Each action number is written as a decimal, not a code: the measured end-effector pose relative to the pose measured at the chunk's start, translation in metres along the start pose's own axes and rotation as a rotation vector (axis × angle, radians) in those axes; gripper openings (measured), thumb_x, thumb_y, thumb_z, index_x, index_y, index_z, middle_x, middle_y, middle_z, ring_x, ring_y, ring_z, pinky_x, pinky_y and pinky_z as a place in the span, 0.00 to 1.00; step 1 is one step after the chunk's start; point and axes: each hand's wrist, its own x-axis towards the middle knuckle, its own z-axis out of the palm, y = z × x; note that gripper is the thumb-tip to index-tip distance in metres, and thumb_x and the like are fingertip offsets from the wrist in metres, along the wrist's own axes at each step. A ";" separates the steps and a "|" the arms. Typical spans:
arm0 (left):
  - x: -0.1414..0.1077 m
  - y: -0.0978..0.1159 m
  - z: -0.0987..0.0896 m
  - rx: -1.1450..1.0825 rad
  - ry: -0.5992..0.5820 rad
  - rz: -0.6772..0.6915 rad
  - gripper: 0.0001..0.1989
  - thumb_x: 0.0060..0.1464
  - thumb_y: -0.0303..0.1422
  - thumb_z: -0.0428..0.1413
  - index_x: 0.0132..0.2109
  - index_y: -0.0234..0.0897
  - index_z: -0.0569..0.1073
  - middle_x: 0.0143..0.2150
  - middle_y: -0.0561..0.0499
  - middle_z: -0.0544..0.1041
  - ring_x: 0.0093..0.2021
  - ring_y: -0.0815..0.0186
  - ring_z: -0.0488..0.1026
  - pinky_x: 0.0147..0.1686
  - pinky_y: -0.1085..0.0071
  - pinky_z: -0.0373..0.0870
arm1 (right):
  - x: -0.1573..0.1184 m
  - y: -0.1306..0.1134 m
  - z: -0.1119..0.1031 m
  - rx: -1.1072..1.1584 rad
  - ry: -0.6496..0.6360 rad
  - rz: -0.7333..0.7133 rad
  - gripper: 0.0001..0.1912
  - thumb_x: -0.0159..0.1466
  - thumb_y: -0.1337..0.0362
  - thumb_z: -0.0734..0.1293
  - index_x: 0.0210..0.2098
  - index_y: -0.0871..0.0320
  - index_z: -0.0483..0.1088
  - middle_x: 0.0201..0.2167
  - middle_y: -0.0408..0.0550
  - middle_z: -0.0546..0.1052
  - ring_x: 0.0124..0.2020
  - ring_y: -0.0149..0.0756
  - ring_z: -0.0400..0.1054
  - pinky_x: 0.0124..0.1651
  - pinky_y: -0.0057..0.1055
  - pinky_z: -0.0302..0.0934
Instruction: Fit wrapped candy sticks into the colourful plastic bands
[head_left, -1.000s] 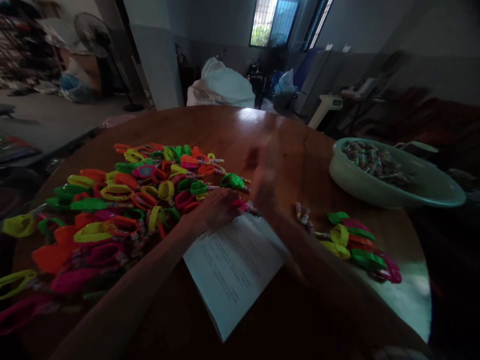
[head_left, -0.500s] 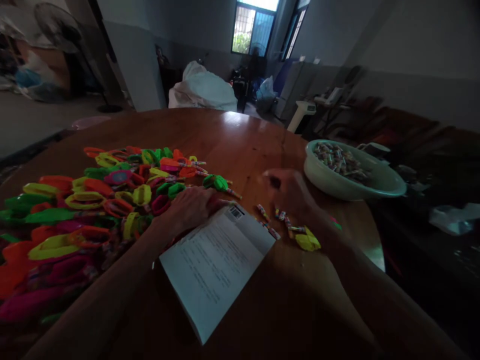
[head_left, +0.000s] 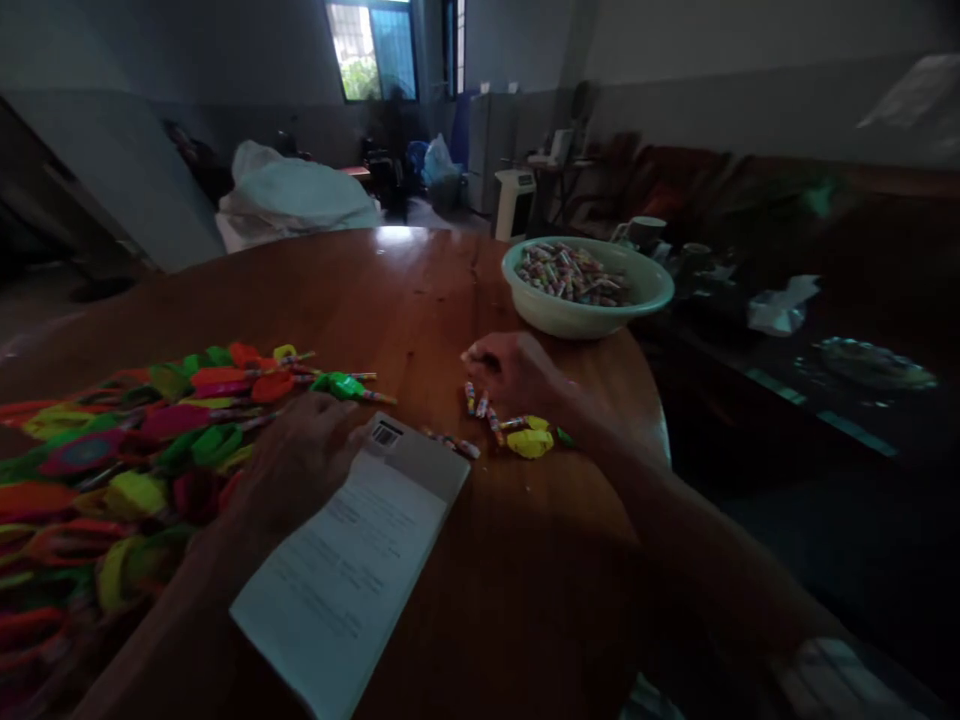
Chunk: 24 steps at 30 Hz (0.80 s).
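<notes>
My left hand [head_left: 311, 445] lies low over the table, between a heap of bright plastic toy watches [head_left: 135, 495] and the upper left edge of a thick white booklet [head_left: 352, 560] with a barcode. Its fingertips are dim and smeared. To the right, my right hand [head_left: 517, 370] is curled with thumb and forefinger closed; what they pinch, if anything, is too blurred to name. Wrapped candy rolls [head_left: 471, 398] lie just under it. A yellow toy watch [head_left: 529, 442] sits beside its wrist. Past my left fingers is a green toy watch [head_left: 341, 385] with a candy roll sticking out.
A pale green basin [head_left: 585, 318] filled with candy rolls stands near the right edge of the round wooden table [head_left: 420, 290]. Behind the table is a large white sack [head_left: 292, 195]. Mugs [head_left: 646, 232] and a glass dish [head_left: 866, 365] stand on a dark surface to the right.
My view has turned to the right, so everything sits further left. My right hand has come down closer to the candy rolls. My left hand stays by the booklet's edge.
</notes>
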 end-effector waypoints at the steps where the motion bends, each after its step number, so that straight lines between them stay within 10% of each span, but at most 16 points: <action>1: 0.005 0.014 0.004 -0.072 -0.026 0.086 0.13 0.64 0.40 0.49 0.50 0.41 0.73 0.49 0.45 0.73 0.50 0.57 0.70 0.49 0.62 0.68 | -0.004 0.006 -0.012 0.102 0.102 -0.006 0.15 0.67 0.62 0.60 0.28 0.60 0.72 0.27 0.47 0.74 0.29 0.31 0.65 0.34 0.29 0.55; 8: 0.059 0.126 0.029 -0.223 -0.252 0.418 0.13 0.62 0.35 0.52 0.51 0.36 0.72 0.52 0.41 0.72 0.51 0.54 0.69 0.49 0.59 0.69 | -0.050 0.030 -0.041 0.366 0.317 0.131 0.13 0.65 0.58 0.64 0.27 0.58 0.71 0.25 0.43 0.72 0.27 0.31 0.63 0.31 0.29 0.57; 14: 0.079 0.162 0.054 -0.064 -0.375 0.487 0.10 0.62 0.33 0.51 0.43 0.34 0.76 0.49 0.40 0.73 0.50 0.50 0.69 0.45 0.54 0.71 | -0.075 0.027 -0.033 0.360 0.318 0.189 0.10 0.64 0.59 0.65 0.35 0.58 0.75 0.32 0.48 0.79 0.31 0.35 0.71 0.32 0.31 0.63; 19: 0.065 0.142 0.035 -0.176 -0.269 0.469 0.07 0.59 0.33 0.56 0.41 0.34 0.75 0.47 0.41 0.73 0.49 0.54 0.69 0.46 0.59 0.71 | -0.078 0.021 -0.033 0.404 0.298 0.205 0.11 0.64 0.56 0.66 0.37 0.56 0.75 0.34 0.50 0.80 0.32 0.39 0.73 0.31 0.32 0.64; 24: 0.032 0.052 -0.001 -0.258 -0.008 0.202 0.06 0.63 0.31 0.51 0.41 0.36 0.72 0.45 0.44 0.74 0.47 0.60 0.71 0.48 0.62 0.70 | -0.072 0.001 -0.017 0.439 0.223 0.038 0.08 0.66 0.59 0.65 0.37 0.54 0.74 0.36 0.49 0.79 0.35 0.38 0.72 0.34 0.32 0.63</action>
